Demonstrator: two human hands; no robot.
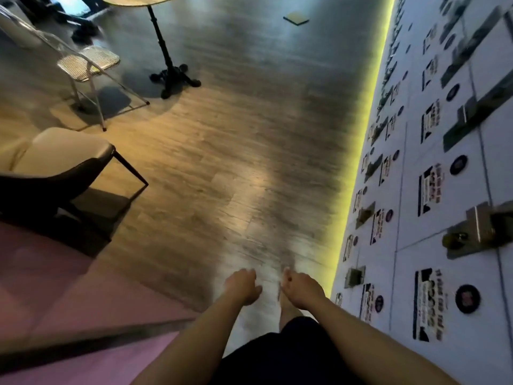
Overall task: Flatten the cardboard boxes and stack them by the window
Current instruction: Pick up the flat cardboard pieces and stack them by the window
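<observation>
My left hand (244, 284) and my right hand (301, 287) hang side by side low in the frame, above the wooden floor (222, 162). Both have loosely curled fingers and hold nothing. Far ahead on the floor lies a small flat yellowish square piece with a dark edge (295, 18), possibly cardboard. No upright cardboard box shows in this blurred view.
A white locker wall (444, 190) with labels and metal latches runs along the right, lit yellow at its foot. On the left stand a dark chair with a cream seat (63, 162), a clear folding chair (88, 65), a round pedestal table (169, 68) and a pink surface (69, 315).
</observation>
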